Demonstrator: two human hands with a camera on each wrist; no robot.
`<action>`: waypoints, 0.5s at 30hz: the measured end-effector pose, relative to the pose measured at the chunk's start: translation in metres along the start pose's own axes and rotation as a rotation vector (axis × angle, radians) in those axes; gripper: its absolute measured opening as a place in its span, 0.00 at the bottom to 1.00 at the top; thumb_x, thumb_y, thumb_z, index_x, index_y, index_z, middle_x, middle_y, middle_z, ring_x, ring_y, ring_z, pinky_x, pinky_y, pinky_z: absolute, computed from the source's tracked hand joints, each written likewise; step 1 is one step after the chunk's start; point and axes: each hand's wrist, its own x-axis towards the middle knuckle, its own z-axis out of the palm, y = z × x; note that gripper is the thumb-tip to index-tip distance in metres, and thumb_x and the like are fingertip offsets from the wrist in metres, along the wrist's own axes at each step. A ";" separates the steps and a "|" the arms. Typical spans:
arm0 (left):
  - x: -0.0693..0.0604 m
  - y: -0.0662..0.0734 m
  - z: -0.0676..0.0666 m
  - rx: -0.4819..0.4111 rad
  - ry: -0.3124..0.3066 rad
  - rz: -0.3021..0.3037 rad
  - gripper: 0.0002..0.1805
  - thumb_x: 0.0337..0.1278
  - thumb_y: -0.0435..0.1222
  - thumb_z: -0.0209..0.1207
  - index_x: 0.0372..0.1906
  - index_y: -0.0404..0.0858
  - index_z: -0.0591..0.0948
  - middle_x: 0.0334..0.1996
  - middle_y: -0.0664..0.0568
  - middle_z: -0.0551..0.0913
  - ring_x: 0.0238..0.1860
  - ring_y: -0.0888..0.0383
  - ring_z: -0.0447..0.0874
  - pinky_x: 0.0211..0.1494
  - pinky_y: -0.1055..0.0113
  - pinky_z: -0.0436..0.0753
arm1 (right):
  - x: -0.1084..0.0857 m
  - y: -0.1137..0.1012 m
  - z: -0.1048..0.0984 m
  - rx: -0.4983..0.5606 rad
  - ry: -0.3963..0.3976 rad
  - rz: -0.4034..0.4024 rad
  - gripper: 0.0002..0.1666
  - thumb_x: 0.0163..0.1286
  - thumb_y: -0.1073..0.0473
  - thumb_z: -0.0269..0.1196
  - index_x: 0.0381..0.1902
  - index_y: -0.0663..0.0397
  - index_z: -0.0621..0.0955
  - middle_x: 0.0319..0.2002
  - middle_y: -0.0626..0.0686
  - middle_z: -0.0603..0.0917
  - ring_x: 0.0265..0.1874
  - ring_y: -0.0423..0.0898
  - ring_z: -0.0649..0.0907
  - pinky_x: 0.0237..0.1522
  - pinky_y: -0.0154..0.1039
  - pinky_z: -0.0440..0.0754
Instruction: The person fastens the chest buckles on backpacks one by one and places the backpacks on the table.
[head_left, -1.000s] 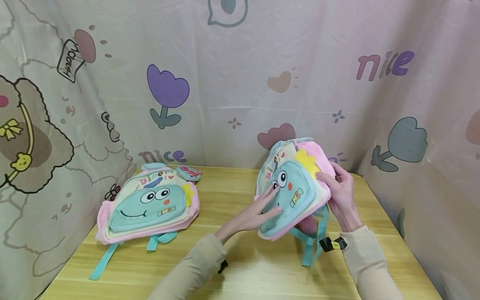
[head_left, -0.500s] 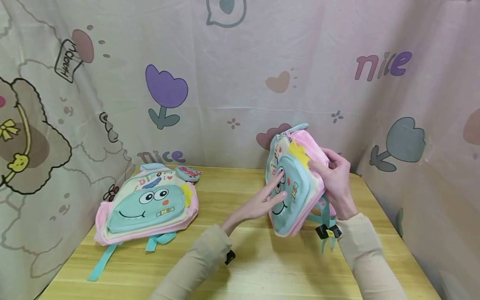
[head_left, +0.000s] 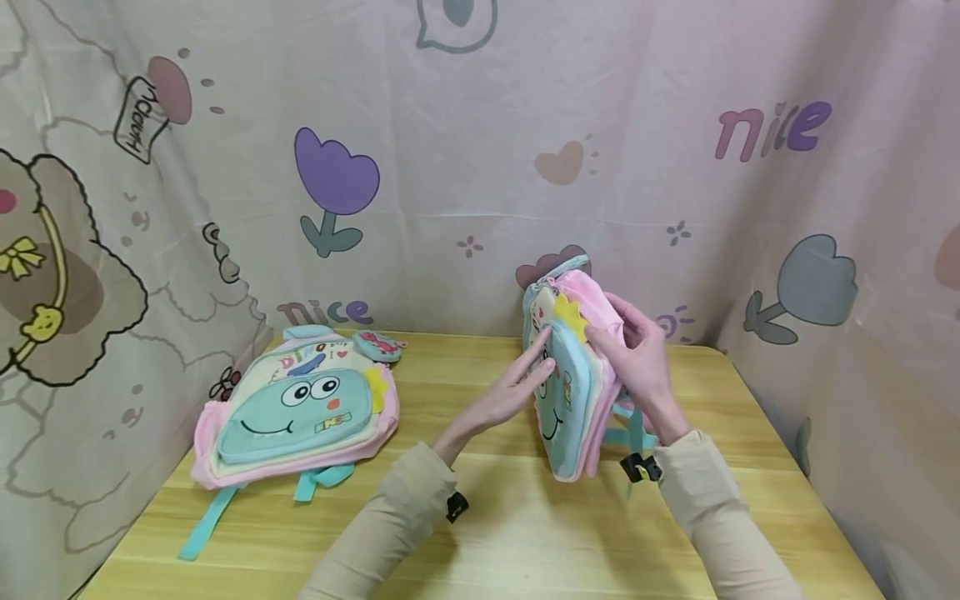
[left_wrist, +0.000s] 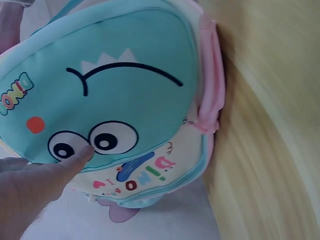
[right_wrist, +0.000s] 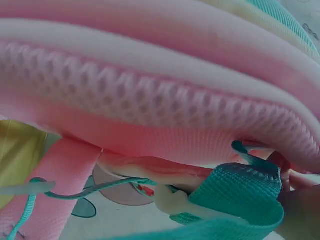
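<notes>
A small pink and turquoise backpack [head_left: 558, 425] with a cartoon face on its front pocket stands turned on edge at the table's right half. My right hand [head_left: 637, 358] grips its pink side, thumb towards the front and fingers behind. Fairly straight fingers of my left hand [head_left: 501, 402] rest against the front; in the left wrist view a fingertip of the left hand [left_wrist: 40, 185] lies by the printed eyes. The right wrist view has the mesh-padded back [right_wrist: 150, 100], a turquoise strap [right_wrist: 240, 195] and part of the right hand [right_wrist: 302, 212], mostly hidden.
A matching backpack [head_left: 300, 417] lies face up at the left, its straps [head_left: 208, 523] trailing on the wooden table [head_left: 517, 558]. A small round pouch [head_left: 378, 346] sits at its upper right corner. Patterned curtains [head_left: 465, 167] enclose the back and sides.
The right-hand backpack has turned further onto its edge, its front now facing more to the left. Both hands have moved with it, the right hand shifting left. The other backpack stays put.
</notes>
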 end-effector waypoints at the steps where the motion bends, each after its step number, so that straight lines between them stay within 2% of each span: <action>1: 0.000 0.001 -0.001 0.002 0.004 -0.001 0.33 0.82 0.42 0.37 0.82 0.44 0.40 0.83 0.54 0.37 0.83 0.57 0.33 0.84 0.54 0.43 | 0.000 0.001 0.000 -0.026 -0.011 -0.007 0.36 0.67 0.57 0.67 0.72 0.52 0.71 0.64 0.59 0.78 0.48 0.37 0.80 0.45 0.23 0.80; 5: 0.002 0.007 -0.003 -0.001 0.031 0.003 0.33 0.82 0.42 0.36 0.82 0.43 0.41 0.84 0.51 0.39 0.83 0.57 0.35 0.84 0.54 0.44 | -0.003 0.003 -0.001 -0.136 -0.034 -0.041 0.37 0.68 0.51 0.67 0.73 0.44 0.71 0.55 0.53 0.78 0.44 0.42 0.76 0.38 0.27 0.79; 8: 0.003 0.010 -0.005 0.001 0.062 0.005 0.33 0.82 0.43 0.36 0.82 0.43 0.43 0.84 0.51 0.41 0.83 0.56 0.36 0.84 0.54 0.44 | -0.005 0.005 0.000 -0.132 -0.056 -0.057 0.37 0.68 0.52 0.66 0.74 0.44 0.71 0.50 0.49 0.76 0.43 0.42 0.76 0.36 0.28 0.79; 11: 0.004 0.012 -0.006 0.008 0.092 0.005 0.32 0.82 0.43 0.38 0.82 0.44 0.45 0.84 0.52 0.42 0.83 0.56 0.36 0.84 0.52 0.44 | -0.006 0.008 0.000 -0.102 -0.081 -0.093 0.36 0.68 0.55 0.66 0.73 0.48 0.71 0.51 0.49 0.76 0.44 0.41 0.76 0.37 0.28 0.81; 15: 0.006 0.014 -0.007 0.008 0.129 0.033 0.33 0.81 0.42 0.40 0.82 0.46 0.47 0.83 0.51 0.42 0.84 0.52 0.35 0.83 0.44 0.45 | -0.008 0.013 0.002 -0.075 -0.113 -0.154 0.35 0.68 0.59 0.64 0.73 0.52 0.71 0.56 0.55 0.77 0.47 0.40 0.76 0.40 0.27 0.82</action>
